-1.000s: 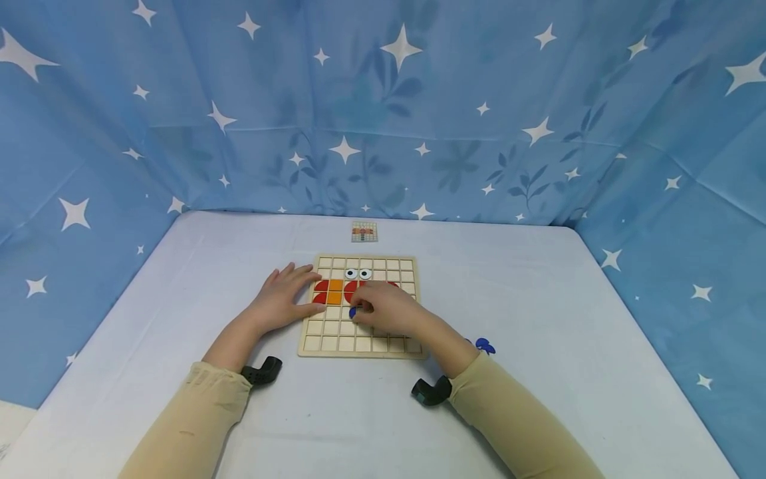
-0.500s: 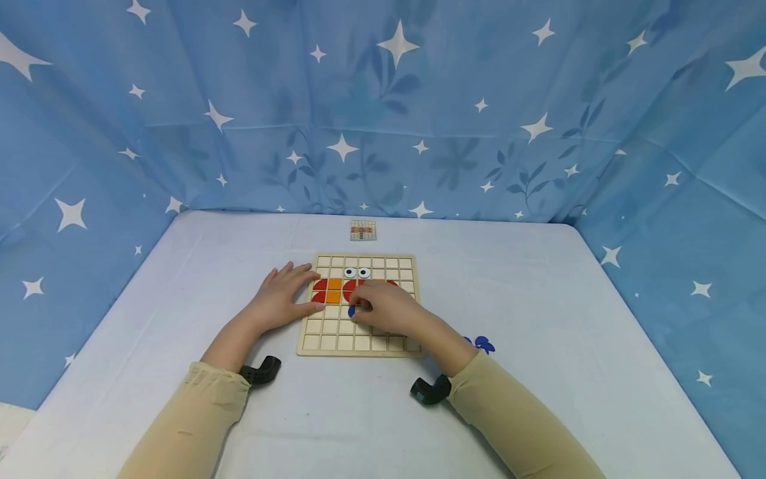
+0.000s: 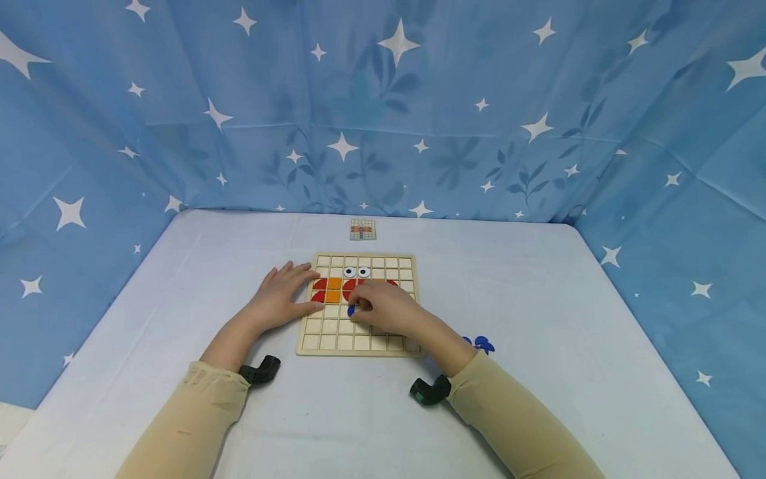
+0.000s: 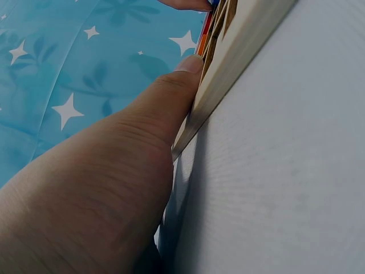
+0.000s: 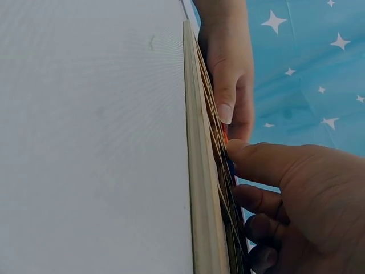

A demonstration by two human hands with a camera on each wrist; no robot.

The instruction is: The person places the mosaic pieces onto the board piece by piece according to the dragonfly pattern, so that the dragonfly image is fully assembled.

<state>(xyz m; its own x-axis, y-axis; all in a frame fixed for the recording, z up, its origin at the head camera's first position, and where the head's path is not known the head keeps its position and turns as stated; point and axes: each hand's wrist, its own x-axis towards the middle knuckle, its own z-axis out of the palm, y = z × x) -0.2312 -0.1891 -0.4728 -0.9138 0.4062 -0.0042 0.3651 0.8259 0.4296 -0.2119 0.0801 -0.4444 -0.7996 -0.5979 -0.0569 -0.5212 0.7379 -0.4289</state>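
A wooden grid board [image 3: 329, 342] lies on the table, with red rounded pieces [image 3: 320, 297], orange square pieces [image 3: 333, 297] and two round eye pieces [image 3: 357, 272] in its cells. My left hand [image 3: 280, 298] rests at the board's left side, fingers spread, thumb and fingertips touching its edge and the red pieces. Over the middle of the board, my right hand [image 3: 385, 306] pinches a small blue piece [image 3: 351, 311] just below the red ones. That hand covers part of the red and orange row. In the right wrist view, its thumb [image 5: 259, 160] is down at the board's surface.
Several loose blue pieces [image 3: 482, 344] lie on the white table [image 3: 538, 299], right of the board beside my right forearm. A small pattern card [image 3: 363, 229] sits behind the board. A blue star-printed curtain [image 3: 359, 106] encloses the table's back and sides.
Both hands keep almost the same place and pose, and the right one stays on the blue piece. The head view has shifted very slightly.
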